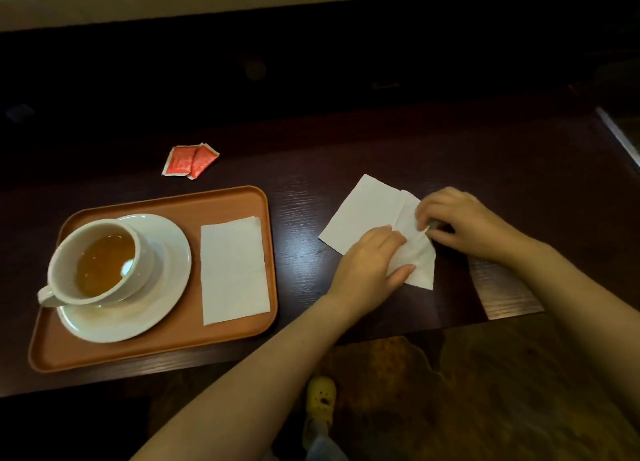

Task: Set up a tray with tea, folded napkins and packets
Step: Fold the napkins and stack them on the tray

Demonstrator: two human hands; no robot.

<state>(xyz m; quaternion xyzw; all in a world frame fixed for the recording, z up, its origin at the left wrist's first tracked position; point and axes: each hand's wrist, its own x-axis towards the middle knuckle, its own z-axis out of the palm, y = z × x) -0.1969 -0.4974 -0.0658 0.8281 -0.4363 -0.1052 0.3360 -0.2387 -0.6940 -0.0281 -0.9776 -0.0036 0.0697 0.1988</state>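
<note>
A dark wooden bench point(346, 155) carries everything. At about 8 o'clock in the view sits an orange tray point(162, 349). On its left half a white saucer point(162, 280) holds a white cup of tea point(100, 263), the cup's handle pointing toward 8 o'clock. On the tray's right half, just beside the saucer but apart from it, lies a folded white napkin point(233, 270), flat and rectangular, its long side running from 12 to 6 o'clock.

Beyond the tray, toward 11 o'clock from the view's centre, two red packets point(188, 160) lie on the bench, touching and partly overlapping, off the tray.

At about 3 o'clock a second white napkin point(367, 211) lies on the bench, partly folded, with a creased flap raised on its right side. The left hand point(367, 263) presses palm-down on the lower part of this napkin, fingers spread flat and closing on nothing. The right hand point(460, 221) reaches in from 4 o'clock, and its grip is pinched closed on the flap's edge between thumb and fingertips.

Below the bench edge, near 6 o'clock, a yellow shoe point(320, 400) shows on a patterned floor point(485, 391).
</note>
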